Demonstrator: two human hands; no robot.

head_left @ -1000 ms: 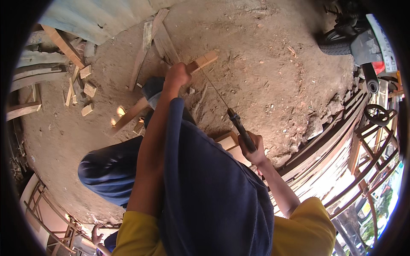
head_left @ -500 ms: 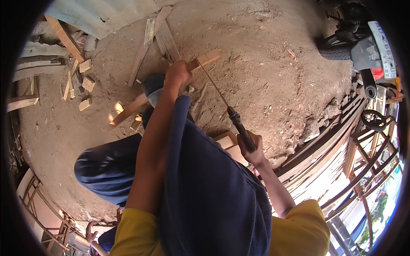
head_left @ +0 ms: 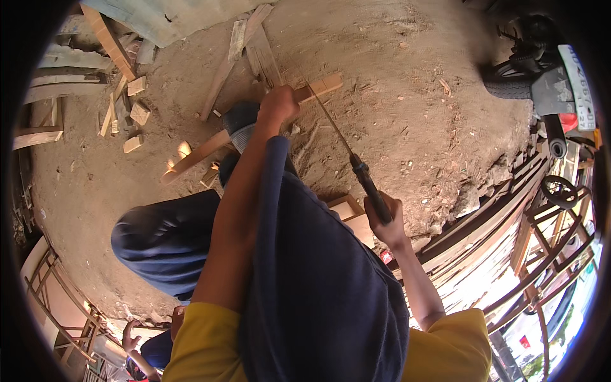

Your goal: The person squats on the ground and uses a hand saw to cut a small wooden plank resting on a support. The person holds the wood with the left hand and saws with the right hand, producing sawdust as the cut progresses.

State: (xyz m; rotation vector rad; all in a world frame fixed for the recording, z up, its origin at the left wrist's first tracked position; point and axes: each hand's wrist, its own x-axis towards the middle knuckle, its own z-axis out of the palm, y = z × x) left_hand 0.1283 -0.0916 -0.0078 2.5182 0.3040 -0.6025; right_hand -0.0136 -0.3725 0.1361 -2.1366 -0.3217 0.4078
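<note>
My left hand [head_left: 279, 105] is closed around a long wooden strip [head_left: 323, 87], pressing on it close to its far end. The strip lies slanted, and a dark shoe [head_left: 242, 119] covers part of its middle. My right hand [head_left: 389, 223] grips the black handle of a handsaw [head_left: 337, 130]. The thin blade slants up and to the left, and its tip end meets the strip just right of my left hand. How deep the blade sits in the wood is too small to tell.
Several short wood offcuts [head_left: 140, 113] and boards [head_left: 259, 54] lie at the far left on dirt ground. A motorcycle [head_left: 541, 83] stands at the far right, above stacked planks [head_left: 471, 223]. Another person's hand [head_left: 131, 336] shows at the lower left.
The whole view has shifted slightly, so the scene sits further right. Both hands keep their holds, and the saw blade still lies across the strip near the same spot.
</note>
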